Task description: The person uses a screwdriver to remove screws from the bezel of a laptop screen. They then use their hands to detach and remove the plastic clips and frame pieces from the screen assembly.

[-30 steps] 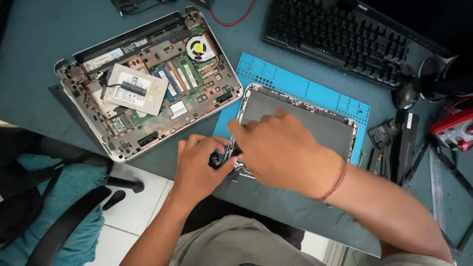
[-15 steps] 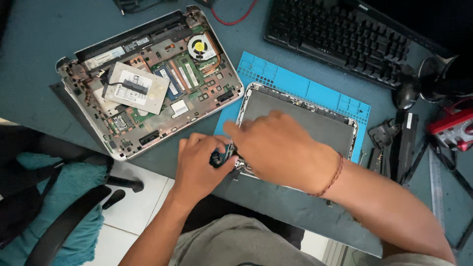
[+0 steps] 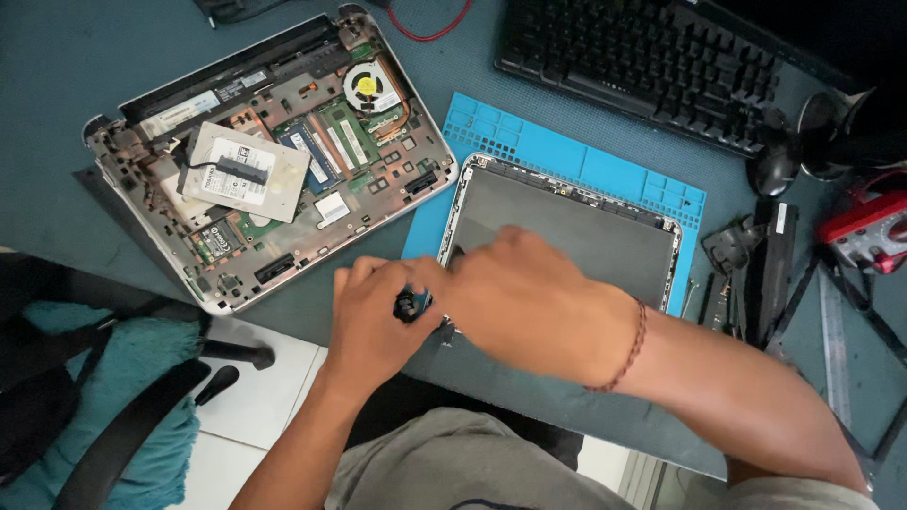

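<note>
**Screen panel on mat, both hands at its near-left corner**

Small black part (image 3: 413,304): pinched in the left hand (image 3: 373,321), fingers curled tight about it, at the near-left corner of the screen panel (image 3: 576,236). Right hand (image 3: 529,302): lies over the same corner, blurred; its grip cannot be told. Panel: flat on a blue mat (image 3: 567,156) on the surface (image 3: 57,57). Left: opened laptop base (image 3: 274,161), board and fan exposed. Beyond: black keyboard (image 3: 652,80).
</note>
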